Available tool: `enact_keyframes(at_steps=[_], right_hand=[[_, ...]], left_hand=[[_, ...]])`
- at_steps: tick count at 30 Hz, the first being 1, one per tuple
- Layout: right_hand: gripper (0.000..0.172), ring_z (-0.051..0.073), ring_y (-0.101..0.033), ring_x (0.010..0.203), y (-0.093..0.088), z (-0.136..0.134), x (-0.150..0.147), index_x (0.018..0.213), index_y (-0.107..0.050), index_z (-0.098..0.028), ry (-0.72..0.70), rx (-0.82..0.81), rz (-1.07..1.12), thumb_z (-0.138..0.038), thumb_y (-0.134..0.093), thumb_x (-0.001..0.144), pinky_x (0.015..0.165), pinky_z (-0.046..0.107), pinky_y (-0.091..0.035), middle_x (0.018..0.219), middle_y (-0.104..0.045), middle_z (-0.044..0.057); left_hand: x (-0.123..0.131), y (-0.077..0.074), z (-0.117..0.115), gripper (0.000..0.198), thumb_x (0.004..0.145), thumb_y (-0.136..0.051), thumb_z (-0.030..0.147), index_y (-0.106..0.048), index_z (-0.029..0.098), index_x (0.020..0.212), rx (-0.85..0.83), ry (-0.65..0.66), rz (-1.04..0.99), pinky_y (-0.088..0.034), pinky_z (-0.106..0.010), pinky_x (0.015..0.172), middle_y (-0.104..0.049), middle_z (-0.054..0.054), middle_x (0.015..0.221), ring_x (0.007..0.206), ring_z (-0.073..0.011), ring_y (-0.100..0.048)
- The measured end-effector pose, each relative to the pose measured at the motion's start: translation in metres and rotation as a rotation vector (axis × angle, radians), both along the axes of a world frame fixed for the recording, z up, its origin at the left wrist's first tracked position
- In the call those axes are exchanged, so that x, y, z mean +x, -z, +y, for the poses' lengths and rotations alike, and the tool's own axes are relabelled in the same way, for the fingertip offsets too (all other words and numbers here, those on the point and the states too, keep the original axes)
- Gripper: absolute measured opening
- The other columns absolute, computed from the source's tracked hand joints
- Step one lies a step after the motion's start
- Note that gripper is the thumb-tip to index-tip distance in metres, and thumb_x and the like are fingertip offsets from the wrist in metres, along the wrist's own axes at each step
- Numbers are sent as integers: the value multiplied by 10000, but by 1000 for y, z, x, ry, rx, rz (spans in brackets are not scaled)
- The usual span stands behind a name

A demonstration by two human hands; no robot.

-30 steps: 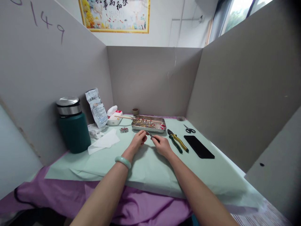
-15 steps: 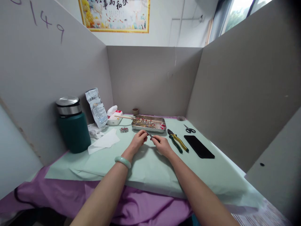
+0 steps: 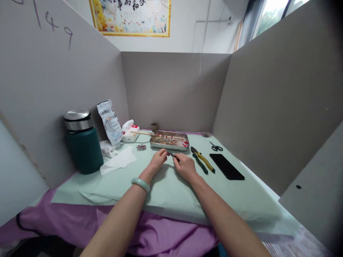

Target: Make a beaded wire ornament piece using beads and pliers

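Both my hands meet just in front of a metal tray [image 3: 184, 137] of small red and gold beads. My right hand [image 3: 184, 166] is closed round a small dark tool [image 3: 170, 154] whose tip points left toward my left hand. My left hand [image 3: 158, 159] is pinched, fingertips together at the tool's tip; what it pinches is too small to make out. A pale green bangle [image 3: 140, 183] sits on my left wrist.
Green-and-yellow pliers [image 3: 202, 162], small scissors [image 3: 215, 146] and a black phone [image 3: 226, 166] lie to the right on the mint paper sheet [image 3: 171, 192]. At left stand a dark green flask [image 3: 83, 142], a foil packet [image 3: 110, 122], tissues [image 3: 118, 161] and a small bead cluster [image 3: 141, 147]. Grey partitions enclose three sides.
Both hands have shifted slightly away from me toward the tray, staying joined at the tool's tip. Nothing else has moved.
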State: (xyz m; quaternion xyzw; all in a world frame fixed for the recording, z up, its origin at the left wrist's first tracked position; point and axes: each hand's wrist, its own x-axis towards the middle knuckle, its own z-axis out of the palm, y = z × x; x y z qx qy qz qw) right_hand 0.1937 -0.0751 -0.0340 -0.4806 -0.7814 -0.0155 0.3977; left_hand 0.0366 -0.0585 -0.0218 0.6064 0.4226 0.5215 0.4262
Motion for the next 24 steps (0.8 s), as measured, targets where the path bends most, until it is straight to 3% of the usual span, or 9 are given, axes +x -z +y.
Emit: enact_keyframes(at_steps=[5, 10, 15, 19, 24], right_hand=[[239, 199, -573, 770, 2, 0, -3, 905, -679, -210, 45, 32, -28, -303, -461, 885, 672, 270, -352, 849, -670, 87], [260, 176, -554, 708, -1, 3, -3, 846, -687, -213, -125, -162, 241, -332, -456, 860, 646, 258, -365, 774, -664, 31], [275, 142, -496, 614, -7, 4, -2, 762, -673, -174, -246, -366, 518, -367, -482, 808, 602, 244, -366, 629, -573, -6], [274, 117, -433, 559, -8, 5, -1, 806, -685, -164, -289, -489, 567, -361, -496, 781, 541, 230, -328, 634, -552, -11], [276, 103, -388, 531, -8, 5, 1, 800, -684, -157, -323, -527, 553, -353, -490, 784, 508, 220, -287, 618, -524, -16]], left_hand=[[-1, 3, 2, 216, 792, -495, 382, -556, 179, 751, -29, 4, -14, -198, -209, 410, -361, 78, 464, 402, -74, -283], [-2, 2, 0, 252, 790, -532, 436, -536, 184, 797, -71, 35, -70, -180, -196, 394, -404, 73, 508, 398, -62, -285], [-5, 1, -1, 342, 775, -572, 507, -545, 173, 842, -87, 172, -189, -181, -188, 407, -443, 58, 564, 413, -48, -273], [-6, 2, 0, 365, 778, -586, 521, -554, 162, 832, -83, 231, -211, -167, -187, 415, -407, 64, 571, 422, -41, -248], [-5, -1, -4, 381, 774, -579, 542, -533, 164, 784, -95, 227, -185, -149, -187, 410, -311, 90, 519, 421, -47, -213]])
